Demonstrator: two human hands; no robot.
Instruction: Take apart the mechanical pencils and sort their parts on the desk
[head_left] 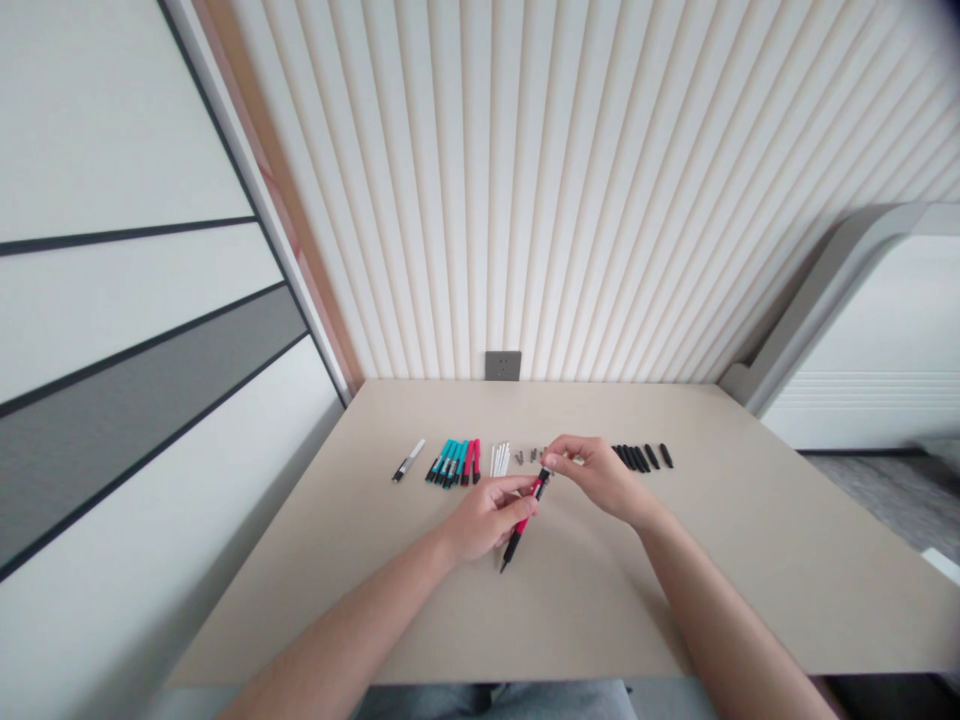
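My left hand [487, 515] is closed around a red and black pen [523, 522], gripping it by its middle. The pen slants, its black tip pointing down toward me. At the pen's upper black end, my right hand [589, 470] pinches with thumb and forefinger; whether a small part sits between them I cannot make out. Just beyond the hands lie several white refills [499, 459] and small grey metal parts [519, 457], some of them hidden behind my right hand. Black grip sleeves [651, 456] are lined up to the right of that hand.
Several teal pen barrels [448, 462] and red pen barrels [471, 462] lie in a row left of the refills. A white barrel [409, 461] lies apart at the far left. The beige table [420, 630] meets a ribbed wall with a dark socket [502, 366].
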